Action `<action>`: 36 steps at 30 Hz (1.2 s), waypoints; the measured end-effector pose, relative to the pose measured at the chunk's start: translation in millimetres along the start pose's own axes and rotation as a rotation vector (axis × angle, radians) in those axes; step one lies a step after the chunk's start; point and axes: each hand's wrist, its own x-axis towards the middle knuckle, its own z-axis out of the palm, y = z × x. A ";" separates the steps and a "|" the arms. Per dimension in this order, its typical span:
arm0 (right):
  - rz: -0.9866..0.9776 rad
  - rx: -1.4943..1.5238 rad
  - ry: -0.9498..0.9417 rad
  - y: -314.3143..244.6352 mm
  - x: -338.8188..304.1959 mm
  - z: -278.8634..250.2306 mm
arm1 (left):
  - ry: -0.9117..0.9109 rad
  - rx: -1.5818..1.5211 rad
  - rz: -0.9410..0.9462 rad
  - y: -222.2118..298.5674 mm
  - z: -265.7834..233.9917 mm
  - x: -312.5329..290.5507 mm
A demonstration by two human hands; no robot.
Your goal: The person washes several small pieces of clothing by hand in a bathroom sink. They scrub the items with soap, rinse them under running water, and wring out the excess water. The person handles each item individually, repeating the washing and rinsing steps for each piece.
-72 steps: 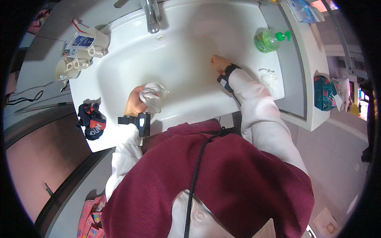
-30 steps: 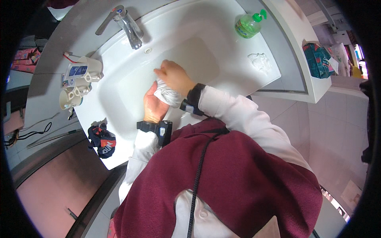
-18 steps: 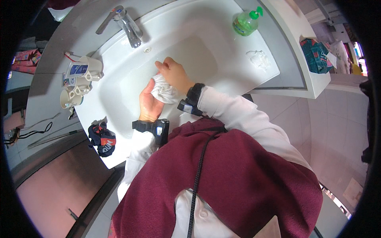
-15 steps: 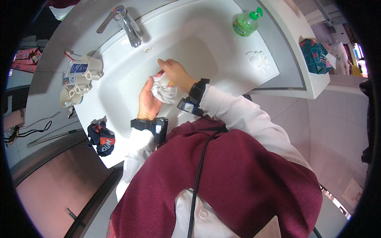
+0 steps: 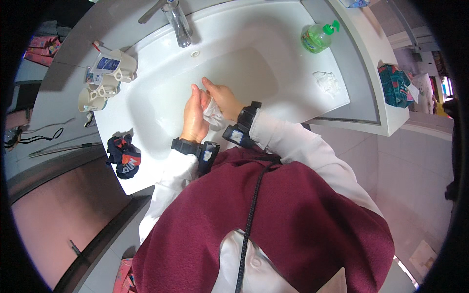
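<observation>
Over the white washbasin [image 5: 155, 105], my two hands are pressed close together around a small, crumpled white cloth [image 5: 213, 115]. My left hand [image 5: 193, 119] is closed on its left side, thumb pointing up. From the right, my right hand [image 5: 227, 101] grips the same cloth, its thumb also raised. Most of the cloth is hidden between the palms, so whether it is a garment cannot be made out. A dark wristband with a small box is strapped on each wrist.
A faucet [image 5: 179, 25] stands at the back left. Cups [image 5: 126, 66] line the left counter, and a dark crumpled cloth [image 5: 123, 156] lies on the left rim. On the right are a green soap bottle [image 5: 316, 39], a wadded white cloth [image 5: 326, 83] and a teal package [image 5: 394, 85].
My fingers have closed more tightly around the white cloth, and less of it shows. Both thumbs now point up side by side. The whole view has shifted slightly.
</observation>
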 end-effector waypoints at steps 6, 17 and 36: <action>0.380 0.267 -0.110 9.3 2.2 -15.7 | -0.197 -0.327 -0.046 2.1 9.6 -1.4; -0.539 -0.693 0.188 -3.4 -7.4 11.5 | 0.375 -0.305 -0.072 3.5 16.9 3.7; -0.093 -0.144 0.264 -29.8 -6.5 8.2 | 0.031 -0.463 -0.067 5.4 12.9 1.7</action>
